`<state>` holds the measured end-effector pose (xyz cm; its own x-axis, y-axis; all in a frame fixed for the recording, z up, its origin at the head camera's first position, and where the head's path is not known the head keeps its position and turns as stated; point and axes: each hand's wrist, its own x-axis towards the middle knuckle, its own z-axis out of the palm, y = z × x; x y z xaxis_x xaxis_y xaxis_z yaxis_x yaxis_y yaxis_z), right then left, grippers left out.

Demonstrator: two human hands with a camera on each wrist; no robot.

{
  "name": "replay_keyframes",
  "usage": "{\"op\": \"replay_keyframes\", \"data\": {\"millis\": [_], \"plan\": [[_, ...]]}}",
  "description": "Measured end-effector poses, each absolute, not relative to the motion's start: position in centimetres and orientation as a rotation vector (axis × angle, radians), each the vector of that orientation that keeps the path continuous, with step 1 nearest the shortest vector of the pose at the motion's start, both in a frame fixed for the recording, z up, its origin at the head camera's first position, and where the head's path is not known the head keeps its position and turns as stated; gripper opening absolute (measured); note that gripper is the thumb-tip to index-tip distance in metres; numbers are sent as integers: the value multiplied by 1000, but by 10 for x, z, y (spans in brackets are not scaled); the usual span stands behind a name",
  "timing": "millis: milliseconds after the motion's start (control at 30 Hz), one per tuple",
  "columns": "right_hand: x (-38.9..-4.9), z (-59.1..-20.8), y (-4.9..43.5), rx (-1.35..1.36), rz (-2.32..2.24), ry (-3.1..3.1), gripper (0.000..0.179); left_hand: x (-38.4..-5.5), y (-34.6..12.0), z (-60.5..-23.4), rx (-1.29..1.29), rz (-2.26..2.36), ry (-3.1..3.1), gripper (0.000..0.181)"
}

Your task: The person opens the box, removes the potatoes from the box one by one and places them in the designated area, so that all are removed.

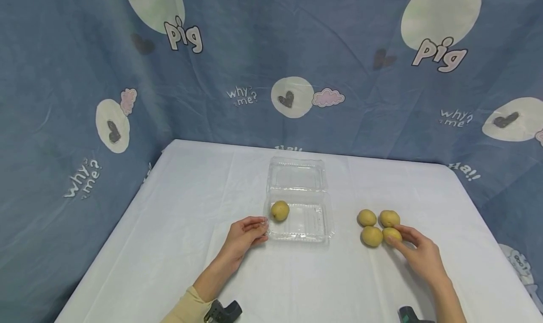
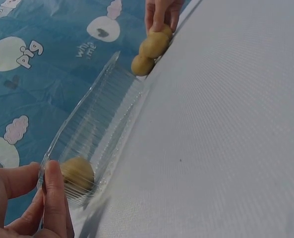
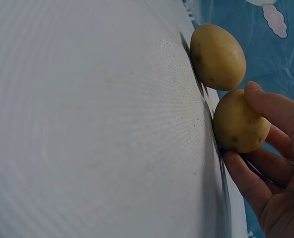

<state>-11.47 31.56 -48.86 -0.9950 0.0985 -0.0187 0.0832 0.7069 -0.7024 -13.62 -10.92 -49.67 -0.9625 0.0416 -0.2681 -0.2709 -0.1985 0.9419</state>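
Observation:
A clear plastic clamshell container [image 1: 303, 225] lies on the table with its lid [image 1: 297, 176] folded back. One yellow-brown potato [image 1: 280, 211] sits at the left end of its base. My left hand [image 1: 246, 238] pinches the container's left rim between thumb and fingers, as the left wrist view shows. Off to the right, my right hand [image 1: 421, 254] grips a potato [image 3: 240, 121] with the thumb on top and fingers beneath. That potato still appears to touch the tabletop. Beside it are three more, a front-left potato [image 1: 372, 236], a back-left potato [image 1: 366, 218] and a back-right potato [image 1: 389, 218].
A white cloth [image 1: 191, 191] covers the table. Behind and at the sides hangs a blue printed curtain [image 1: 237, 45]. Dark wrist devices show at the lower edge, one near the left sleeve [image 1: 186, 309].

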Motion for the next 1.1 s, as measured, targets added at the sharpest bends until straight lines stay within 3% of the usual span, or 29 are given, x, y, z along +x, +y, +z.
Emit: {"op": "replay_keyframes", "data": {"millis": [400,1100], "plan": [[-117,-489,315,-173,1169,-2916,72,-136,-110,-496,-275,2266,1835,30],[-112,-491,318,-130,1123,-2848,61,-137,-110,-496,-271,2267,1829,30]]}}
